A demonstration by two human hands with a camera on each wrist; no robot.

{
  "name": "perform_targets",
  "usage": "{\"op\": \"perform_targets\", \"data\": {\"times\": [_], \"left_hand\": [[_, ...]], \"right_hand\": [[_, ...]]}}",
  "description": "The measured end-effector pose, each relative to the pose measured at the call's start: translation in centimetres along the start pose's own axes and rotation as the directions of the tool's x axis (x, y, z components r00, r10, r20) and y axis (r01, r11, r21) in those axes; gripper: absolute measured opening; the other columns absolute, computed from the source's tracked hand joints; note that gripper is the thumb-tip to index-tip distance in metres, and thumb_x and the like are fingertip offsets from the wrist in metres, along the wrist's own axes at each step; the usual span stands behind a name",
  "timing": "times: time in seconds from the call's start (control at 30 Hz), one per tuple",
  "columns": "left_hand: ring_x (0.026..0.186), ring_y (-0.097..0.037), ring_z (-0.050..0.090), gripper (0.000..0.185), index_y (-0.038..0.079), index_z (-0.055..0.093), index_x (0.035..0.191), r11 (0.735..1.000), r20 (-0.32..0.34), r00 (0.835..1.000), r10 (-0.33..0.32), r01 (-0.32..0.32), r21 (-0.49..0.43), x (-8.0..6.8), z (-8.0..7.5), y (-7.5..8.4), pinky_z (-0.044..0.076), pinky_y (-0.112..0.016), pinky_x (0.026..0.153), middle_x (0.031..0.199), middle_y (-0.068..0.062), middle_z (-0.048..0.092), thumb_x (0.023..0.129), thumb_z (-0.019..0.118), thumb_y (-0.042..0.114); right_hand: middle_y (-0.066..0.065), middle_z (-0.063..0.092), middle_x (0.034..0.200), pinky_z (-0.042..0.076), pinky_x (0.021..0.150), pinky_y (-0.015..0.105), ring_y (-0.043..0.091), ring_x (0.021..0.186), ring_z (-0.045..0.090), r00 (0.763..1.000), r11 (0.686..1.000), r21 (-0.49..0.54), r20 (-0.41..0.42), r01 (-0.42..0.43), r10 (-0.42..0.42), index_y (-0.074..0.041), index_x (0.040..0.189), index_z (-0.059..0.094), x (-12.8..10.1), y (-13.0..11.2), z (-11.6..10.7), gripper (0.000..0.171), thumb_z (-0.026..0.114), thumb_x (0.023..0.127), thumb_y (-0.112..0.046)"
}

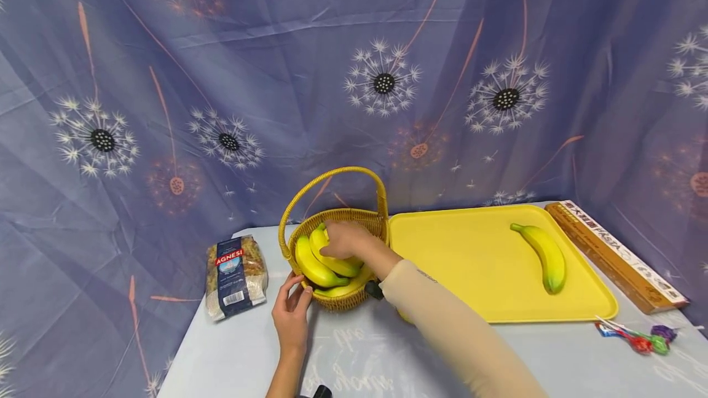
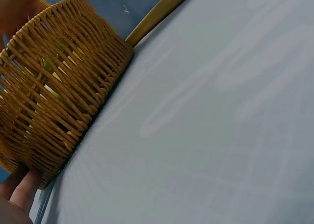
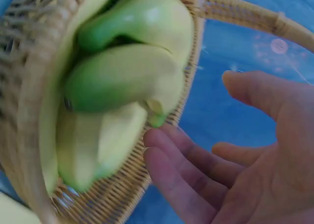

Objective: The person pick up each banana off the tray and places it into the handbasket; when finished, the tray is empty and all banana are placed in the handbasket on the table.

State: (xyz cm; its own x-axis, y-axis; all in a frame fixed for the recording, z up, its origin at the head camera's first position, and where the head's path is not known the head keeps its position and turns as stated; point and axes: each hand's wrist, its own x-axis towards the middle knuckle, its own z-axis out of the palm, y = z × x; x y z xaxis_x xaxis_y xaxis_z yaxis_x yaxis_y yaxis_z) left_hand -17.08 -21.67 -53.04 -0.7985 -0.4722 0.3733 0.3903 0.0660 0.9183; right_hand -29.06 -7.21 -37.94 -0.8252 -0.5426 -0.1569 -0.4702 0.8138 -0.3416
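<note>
A yellow wicker basket with a tall arched handle holds several yellow bananas with greenish ends. My left hand holds the basket's near left side with bent fingers and thumb. In the left wrist view, its fingertips touch the woven wall low down. Over the basket from the right reaches my right hand, partly covering the bananas. In the right wrist view, the right hand has its fingers spread and thumb apart, fingertips close beside the bananas, with nothing between them.
Right of the basket lies a yellow tray bearing a single banana. A long pasta box lies along the tray's right side, with wrapped lollipops in front. An AGNESI pasta bag sits to the left. A patterned curtain hangs behind.
</note>
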Motion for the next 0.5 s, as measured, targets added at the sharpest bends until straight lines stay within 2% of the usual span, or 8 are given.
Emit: {"op": "perform_targets", "data": {"times": [0.07,0.13,0.27,0.33,0.43,0.5], "left_hand": [[0.113,-0.040,0.055,0.030,0.000,0.064,0.117,1.000,0.003,1.000,0.002,-0.002,-0.014,0.1,0.0,0.0,0.054,-0.027,0.085,0.137,-0.013,0.050,0.089,0.070,0.008],[0.114,-0.040,0.055,0.030,0.000,0.064,0.117,1.000,0.006,1.000,0.001,-0.001,-0.028,0.1,0.0,-0.1,0.054,-0.027,0.085,0.137,-0.012,0.050,0.089,0.070,0.008],[0.115,-0.043,0.053,0.030,-0.002,0.063,0.118,0.999,0.022,1.000,-0.007,0.008,-0.042,0.1,0.1,0.0,0.053,-0.027,0.086,0.138,-0.013,0.049,0.090,0.069,0.007],[0.116,-0.043,0.053,0.030,-0.002,0.063,0.118,0.999,0.024,1.000,-0.015,0.016,-0.044,0.1,0.1,0.1,0.053,-0.026,0.085,0.138,-0.013,0.049,0.090,0.068,0.006],[0.114,-0.045,0.053,0.029,-0.005,0.062,0.117,0.999,0.021,1.000,-0.010,0.011,-0.050,0.1,0.1,0.6,0.053,-0.027,0.085,0.137,-0.017,0.049,0.089,0.067,0.002],[0.114,-0.045,0.053,0.029,-0.007,0.062,0.117,0.999,0.025,1.000,0.000,0.002,-0.051,0.1,0.1,0.9,0.053,-0.027,0.086,0.137,-0.019,0.049,0.089,0.067,0.001]], "right_hand": [[0.003,0.055,0.134,0.050,0.089,0.038,0.023,0.111,0.058,1.000,1.000,0.009,-0.025,0.019,-0.019,-0.013,0.152,0.030,-1.0,0.4,-0.8,0.076,0.060,0.091,-0.048],[0.003,0.058,0.129,0.053,0.079,0.037,0.020,0.101,0.061,0.998,0.999,0.032,-0.050,0.042,-0.040,-0.013,0.151,0.030,-2.0,1.2,-1.8,0.075,0.060,0.091,-0.048],[-0.002,0.065,0.104,0.052,0.060,0.035,0.016,0.075,0.063,0.993,0.989,0.126,-0.102,0.079,-0.067,-0.016,0.149,0.035,-4.1,3.4,-3.6,0.068,0.061,0.093,-0.044],[-0.006,0.064,0.089,0.049,0.054,0.034,0.014,0.064,0.059,0.989,0.980,0.176,-0.133,0.094,-0.071,-0.017,0.146,0.040,-5.0,4.8,-4.1,0.062,0.062,0.093,-0.042],[-0.007,0.063,0.089,0.048,0.057,0.033,0.013,0.064,0.059,0.982,0.970,0.223,-0.182,0.098,-0.057,-0.018,0.140,0.047,-6.2,7.2,-4.6,0.056,0.062,0.092,-0.041],[-0.005,0.064,0.094,0.049,0.060,0.033,0.012,0.069,0.058,0.978,0.966,0.243,-0.205,0.088,-0.038,-0.018,0.138,0.050,-7.0,9.1,-4.7,0.053,0.063,0.092,-0.042]]}}
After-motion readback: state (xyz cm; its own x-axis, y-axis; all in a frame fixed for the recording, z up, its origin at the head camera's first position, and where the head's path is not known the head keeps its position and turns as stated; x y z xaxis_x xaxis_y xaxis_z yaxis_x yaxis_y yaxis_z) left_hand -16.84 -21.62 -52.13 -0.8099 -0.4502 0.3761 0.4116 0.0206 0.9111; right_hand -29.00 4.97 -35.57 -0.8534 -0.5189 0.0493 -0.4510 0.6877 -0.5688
